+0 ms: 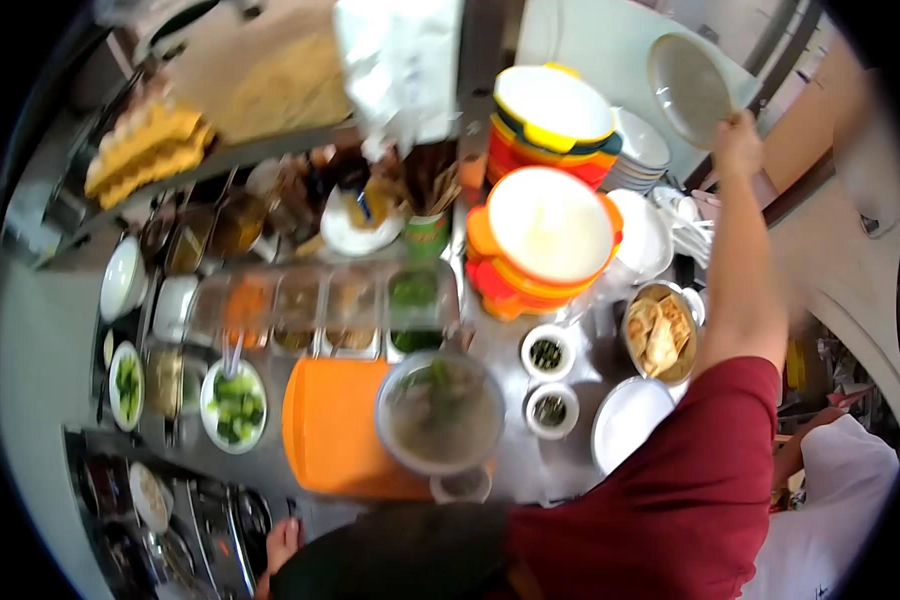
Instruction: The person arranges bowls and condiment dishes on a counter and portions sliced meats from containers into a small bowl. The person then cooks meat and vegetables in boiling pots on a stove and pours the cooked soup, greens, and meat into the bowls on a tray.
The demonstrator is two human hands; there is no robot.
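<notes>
Right hand (739, 148) fingers grasp pale bowl (688, 92) by rim; left hand (282, 543) fingers, cannot tell; step seems bowl handling; next move calls for clearing stacked bowls (642, 138)

no lettering, label or number is legible.

**Orange ruled the grey counter (520, 470)**

On my feed, the dish (685, 88) in the right hand (740, 147) looked off-white, the sleeve (660, 460) maroon. Toward the counter's far edge I saw a yellow pot (557, 112) and an orange one (545, 235); by its front edge, an orange board (335, 430).
</notes>
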